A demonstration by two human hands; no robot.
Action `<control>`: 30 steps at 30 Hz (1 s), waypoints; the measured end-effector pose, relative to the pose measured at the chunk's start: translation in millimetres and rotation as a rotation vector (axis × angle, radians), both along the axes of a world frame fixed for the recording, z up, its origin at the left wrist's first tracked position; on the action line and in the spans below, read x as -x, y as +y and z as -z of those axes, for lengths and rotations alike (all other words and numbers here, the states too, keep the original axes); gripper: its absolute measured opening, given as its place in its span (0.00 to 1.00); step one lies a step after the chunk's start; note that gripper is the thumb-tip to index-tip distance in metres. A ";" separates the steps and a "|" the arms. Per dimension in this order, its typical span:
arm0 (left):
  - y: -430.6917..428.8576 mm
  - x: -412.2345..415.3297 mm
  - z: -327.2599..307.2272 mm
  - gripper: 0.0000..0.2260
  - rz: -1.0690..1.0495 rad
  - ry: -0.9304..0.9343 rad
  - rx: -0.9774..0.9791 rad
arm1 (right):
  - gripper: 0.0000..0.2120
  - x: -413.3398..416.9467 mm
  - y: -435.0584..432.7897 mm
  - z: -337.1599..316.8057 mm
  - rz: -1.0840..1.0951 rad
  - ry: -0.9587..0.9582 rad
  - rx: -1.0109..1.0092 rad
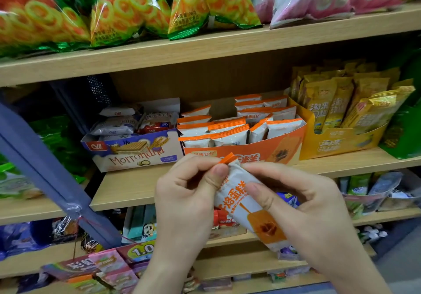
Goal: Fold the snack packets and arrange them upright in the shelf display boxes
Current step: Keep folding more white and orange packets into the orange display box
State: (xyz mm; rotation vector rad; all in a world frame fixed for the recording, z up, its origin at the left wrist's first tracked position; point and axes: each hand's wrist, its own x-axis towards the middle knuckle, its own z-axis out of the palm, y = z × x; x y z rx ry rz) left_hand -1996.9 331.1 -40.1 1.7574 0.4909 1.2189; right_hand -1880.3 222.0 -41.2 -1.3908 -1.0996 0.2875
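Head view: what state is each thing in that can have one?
Snack packet, tilted, held in both hands.
Left hand, pinches the packet's orange top edge.
Right hand, grips the packet's middle.
Orange display box, open, packets upright inside.
Morrondina box, open, packets lying loose.
Yellow display box, open, packets standing.

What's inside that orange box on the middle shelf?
White packets with orange top seams stand upright in rows in the orange box. Its front wall hides their lower halves and the box floor.
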 end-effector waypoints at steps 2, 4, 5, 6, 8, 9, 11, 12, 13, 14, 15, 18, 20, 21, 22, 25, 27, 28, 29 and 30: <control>-2.1 -1.7 2.8 0.04 0.002 -0.019 0.065 | 0.12 -2.8 -2.0 -1.6 0.007 0.001 0.008; -2.6 -1.9 2.8 0.04 0.031 -0.034 0.113 | 0.11 -4.1 -2.0 -2.1 0.017 -0.036 -0.001; -1.8 -1.0 1.6 0.04 0.062 -0.030 0.129 | 0.11 -4.8 -1.6 -2.0 0.017 -0.046 -0.003; -0.5 -0.1 -0.7 0.03 0.106 -0.019 0.136 | 0.10 -5.9 -1.2 -1.3 0.018 -0.063 -0.006; 2.0 1.6 -6.7 0.05 0.212 0.036 0.111 | 0.10 -7.4 0.2 -0.5 0.025 -0.161 -0.010; 3.7 2.0 -8.5 0.07 0.229 0.079 0.059 | 0.11 -7.7 1.5 0.1 0.023 -0.226 -0.007; 7.8 1.8 -9.7 0.08 0.182 0.133 -0.085 | 0.12 -7.3 3.7 1.2 0.001 -0.292 0.002; 9.4 1.6 -9.2 0.07 0.153 0.128 -0.134 | 0.12 -7.4 4.3 1.4 -0.006 -0.293 0.010; 10.6 1.7 -8.2 0.06 0.133 0.109 -0.162 | 0.12 -7.2 4.1 -0.1 -0.015 -0.294 0.021; 11.3 1.6 -6.8 0.05 0.115 0.085 -0.178 | 0.12 -7.6 4.0 -2.3 -0.025 -0.298 0.045; 11.1 2.0 -5.9 0.05 0.100 0.064 -0.177 | 0.12 -8.9 3.2 -4.4 -0.047 -0.301 0.084; 14.9 5.5 -2.0 0.05 0.072 -0.025 -0.054 | 0.13 -18.0 -3.5 -11.8 -0.099 -0.263 0.194; 20.6 8.9 4.0 0.06 0.036 -0.058 0.038 | 0.13 -25.6 -7.7 -10.9 -0.095 -0.256 0.196; 23.2 10.8 7.4 0.05 0.031 -0.069 0.077 | 0.12 -27.5 -8.8 -10.8 -0.083 -0.242 0.195; 25.1 12.6 10.9 0.05 0.035 -0.074 0.105 | 0.11 -28.2 -10.2 -12.8 -0.070 -0.231 0.186; 26.0 18.2 15.1 0.05 0.080 -0.039 0.076 | 0.10 -25.5 -15.9 -14.1 -0.022 -0.334 0.121; 26.5 22.4 14.0 0.05 0.042 0.078 -0.127 | 0.09 -29.6 -6.0 -3.1 0.013 -0.416 0.155; 25.4 23.7 12.3 0.06 -0.005 0.169 -0.287 | 0.09 -31.1 -7.8 5.0 -0.003 -0.513 0.200; 24.0 24.0 10.5 0.07 -0.054 0.252 -0.444 | 0.12 -33.0 -15.8 16.0 -0.023 -0.557 0.229; 22.8 23.5 9.0 0.09 -0.098 0.317 -0.564 | 0.16 -36.3 -14.4 23.5 0.032 -0.612 0.222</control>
